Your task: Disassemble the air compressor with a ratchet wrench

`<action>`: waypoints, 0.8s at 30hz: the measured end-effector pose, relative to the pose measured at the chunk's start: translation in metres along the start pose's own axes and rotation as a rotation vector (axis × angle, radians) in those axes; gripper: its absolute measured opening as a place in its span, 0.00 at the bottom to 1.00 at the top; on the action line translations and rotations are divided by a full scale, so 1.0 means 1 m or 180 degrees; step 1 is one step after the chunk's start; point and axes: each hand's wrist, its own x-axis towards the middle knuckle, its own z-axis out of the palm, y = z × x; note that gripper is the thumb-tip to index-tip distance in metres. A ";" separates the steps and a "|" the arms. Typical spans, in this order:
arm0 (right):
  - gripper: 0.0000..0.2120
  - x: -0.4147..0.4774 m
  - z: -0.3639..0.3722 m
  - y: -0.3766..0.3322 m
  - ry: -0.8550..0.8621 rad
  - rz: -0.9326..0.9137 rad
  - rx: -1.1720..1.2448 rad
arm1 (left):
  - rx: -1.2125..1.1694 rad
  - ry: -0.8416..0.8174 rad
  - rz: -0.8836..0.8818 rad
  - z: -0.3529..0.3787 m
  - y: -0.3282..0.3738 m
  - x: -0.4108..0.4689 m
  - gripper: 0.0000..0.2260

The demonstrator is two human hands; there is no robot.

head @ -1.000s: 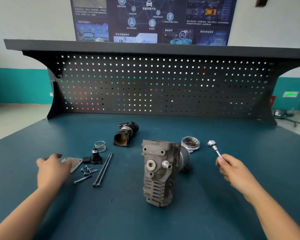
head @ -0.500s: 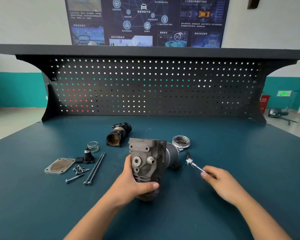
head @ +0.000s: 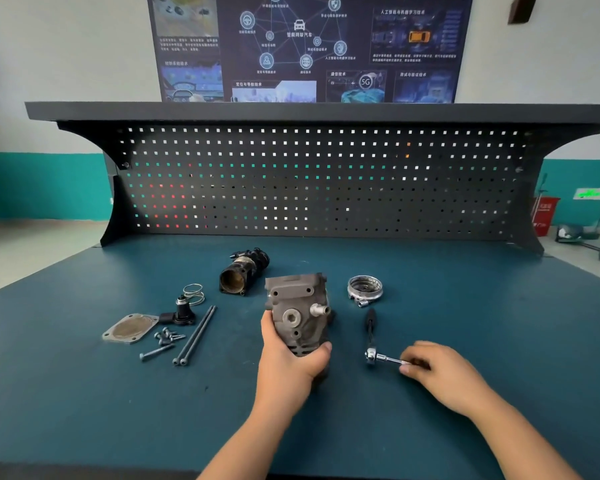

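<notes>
The grey cast compressor body stands upright at the middle of the blue bench. My left hand grips its lower end, thumb on the right side. To the right, my right hand pinches the handle of the silver ratchet wrench, whose head points left, low over the bench top. A black screwdriver-like tool lies just behind the ratchet head.
Removed parts lie on the left: a cover plate, small screws, two long bolts, a black valve, a spring. A black motor housing and a metal ring sit behind. A pegboard backs the bench.
My left hand moved from the cover plate to the compressor body and took hold of it. My right hand brought the ratchet wrench down and turned it so its head points left.
</notes>
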 end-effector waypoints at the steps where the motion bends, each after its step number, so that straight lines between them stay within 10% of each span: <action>1: 0.06 0.003 0.000 0.001 -0.0006 -0.0109 -0.0013 | 0.0015 0.0087 -0.0020 0.005 0.001 0.003 0.37; 24: 0.10 0.014 0.013 0.001 0.0414 0.0023 0.0233 | 0.0095 -0.0147 -0.0166 0.010 -0.010 0.069 0.43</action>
